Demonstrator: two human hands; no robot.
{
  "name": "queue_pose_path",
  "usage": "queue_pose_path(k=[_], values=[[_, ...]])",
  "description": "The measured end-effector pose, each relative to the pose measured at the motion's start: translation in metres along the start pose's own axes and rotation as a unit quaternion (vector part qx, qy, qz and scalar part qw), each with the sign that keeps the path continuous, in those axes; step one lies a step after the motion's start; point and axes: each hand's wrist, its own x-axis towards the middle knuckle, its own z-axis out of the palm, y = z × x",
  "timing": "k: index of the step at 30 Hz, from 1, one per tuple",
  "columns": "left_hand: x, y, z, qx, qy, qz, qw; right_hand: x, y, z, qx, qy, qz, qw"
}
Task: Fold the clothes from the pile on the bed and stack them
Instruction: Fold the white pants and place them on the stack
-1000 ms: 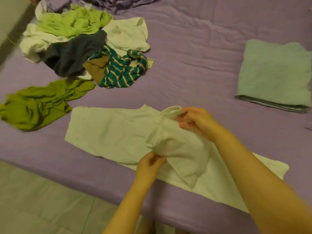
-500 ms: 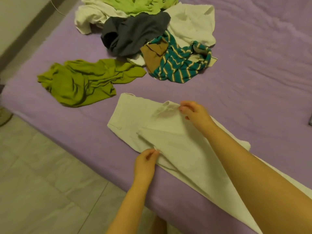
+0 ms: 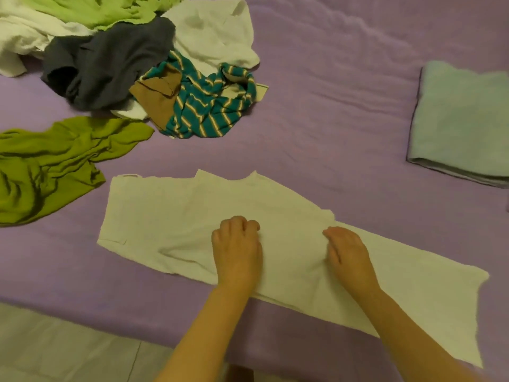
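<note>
While our left hand and right hand press fingers-down, gripping nothing, on the white garment, the pile lies beyond on the bed.

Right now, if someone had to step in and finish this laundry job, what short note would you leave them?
Left hand and right hand: both rest on the white garment, fingers loosely curled, no firm grip visible.
White garment lies spread along the near edge of the purple bed, only partly folded.
Done: one folded pale green piece lies at far right.
Left: finish folding the white garment and stack it, then the olive green garment at left and the pile behind it, including the striped top.
</note>
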Motion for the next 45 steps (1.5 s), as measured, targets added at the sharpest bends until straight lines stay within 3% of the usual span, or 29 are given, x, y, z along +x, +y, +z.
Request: queue_pose_path(k=[4,7,10,13,15,18,20,22,25,31,36,40,45], values=[[0.003,0.057,0.021,-0.052,-0.021,0.157,0.986,-0.011,0.061,-0.019,-0.01,0.023,0.056,0.998],[0.016,0.102,0.042,-0.03,-0.107,0.243,0.964,-0.002,0.106,-0.034,-0.073,0.028,0.058,0.995],[0.043,0.139,0.069,0.04,-0.2,0.195,0.959,0.014,0.145,-0.045,-0.149,0.027,0.049,0.987],[0.062,0.157,0.093,0.114,-0.246,0.112,0.956,0.031,0.162,-0.041,-0.156,0.033,0.017,0.987],[0.065,0.16,0.099,0.163,-0.258,0.107,0.946,0.04,0.167,-0.036,-0.17,0.028,-0.032,0.984],[0.066,0.149,0.093,0.072,-0.198,0.087,0.974,0.051,0.177,-0.042,-0.194,0.03,-0.071,0.978],[0.065,0.136,0.078,-0.027,-0.124,0.058,0.99,0.056,0.184,-0.051,-0.192,0.069,-0.056,0.977],[0.06,0.12,0.061,-0.046,-0.078,0.039,0.995,0.059,0.183,-0.053,-0.197,0.068,-0.039,0.977],[0.049,0.092,0.046,-0.055,-0.096,0.004,0.994,0.062,0.163,-0.045,-0.163,0.036,-0.027,0.986],[0.033,0.04,0.029,-0.119,-0.065,-0.049,0.99,0.078,0.09,-0.015,-0.11,0.007,-0.127,0.986],[0.028,0.013,0.018,-0.128,-0.025,-0.061,0.99,0.083,0.07,-0.009,-0.2,0.088,-0.236,0.947],[0.027,0.023,0.021,-0.128,-0.049,-0.016,0.99,0.089,0.069,-0.015,-0.153,0.121,-0.236,0.952],[0.048,0.067,0.037,-0.099,-0.043,0.085,0.991,0.106,0.075,-0.015,-0.086,0.112,-0.136,0.981]])
